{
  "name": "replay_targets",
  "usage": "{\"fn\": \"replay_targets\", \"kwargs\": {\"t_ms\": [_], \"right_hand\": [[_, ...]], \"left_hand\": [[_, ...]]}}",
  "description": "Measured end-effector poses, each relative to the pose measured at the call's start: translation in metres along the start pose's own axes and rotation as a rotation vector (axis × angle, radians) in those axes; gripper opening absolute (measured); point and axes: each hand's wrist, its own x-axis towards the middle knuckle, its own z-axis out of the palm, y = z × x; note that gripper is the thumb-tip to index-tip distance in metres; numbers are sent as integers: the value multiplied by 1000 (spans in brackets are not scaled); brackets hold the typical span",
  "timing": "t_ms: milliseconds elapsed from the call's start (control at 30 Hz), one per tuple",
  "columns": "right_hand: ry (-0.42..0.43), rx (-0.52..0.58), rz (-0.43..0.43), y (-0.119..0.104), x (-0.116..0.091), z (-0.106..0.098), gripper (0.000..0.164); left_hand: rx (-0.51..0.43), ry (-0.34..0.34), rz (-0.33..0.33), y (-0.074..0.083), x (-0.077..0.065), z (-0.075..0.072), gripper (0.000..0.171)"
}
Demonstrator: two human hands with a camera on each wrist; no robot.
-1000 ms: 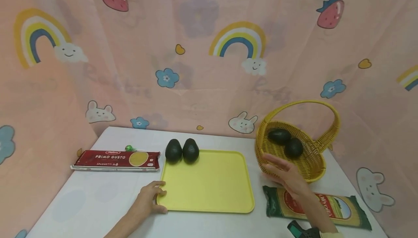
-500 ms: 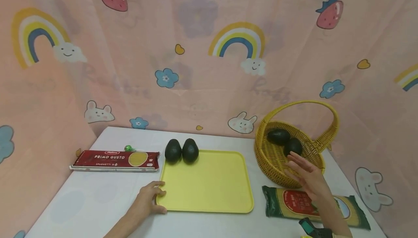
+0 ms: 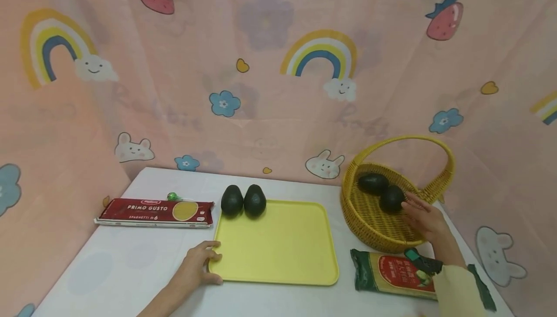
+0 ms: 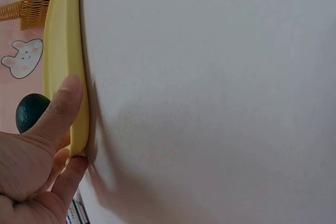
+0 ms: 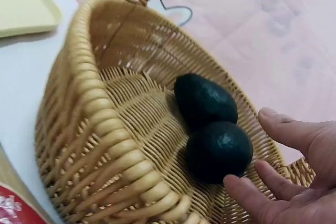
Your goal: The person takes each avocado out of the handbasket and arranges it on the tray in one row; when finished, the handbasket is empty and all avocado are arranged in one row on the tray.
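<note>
The yellow tray (image 3: pixel 278 244) lies on the table, and my left hand (image 3: pixel 196 266) grips its near left corner. In the left wrist view the thumb (image 4: pixel 67 98) presses along the tray's near rim while a finger (image 4: pixel 71 177) bends against the side. At the right stands a yellow wicker basket (image 3: pixel 370 232) holding two dark avocados (image 3: pixel 373 183). My right hand (image 3: pixel 428 220) reaches over the basket's right side with fingers spread. Its fingertips are right at the nearer avocado (image 5: pixel 218 153), with nothing held between thumb and fingers.
Two more avocados (image 3: pixel 254 201) sit at the tray's far left corner. A red spaghetti pack (image 3: pixel 152 212) lies at the left with a green lollipop (image 3: pixel 172 196) behind it. A green-ended pasta pack (image 3: pixel 391 273) lies before the basket, partly under the right forearm.
My right hand has moved right, from the basket's left front side to its right side, close to the nearer avocado. The left hand has stayed on the tray.
</note>
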Motion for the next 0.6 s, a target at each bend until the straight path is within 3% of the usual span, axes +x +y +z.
{"fn": "replay_targets", "kwargs": {"t_ms": [300,600], "right_hand": [[-27,-237,59,-6,19,-6,78],[-34,-265,90,-3,34,-3,69]], "left_hand": [[-3,-12,9,0,1,-1,50],[-6,-11,13,-1,1,0,50]]}}
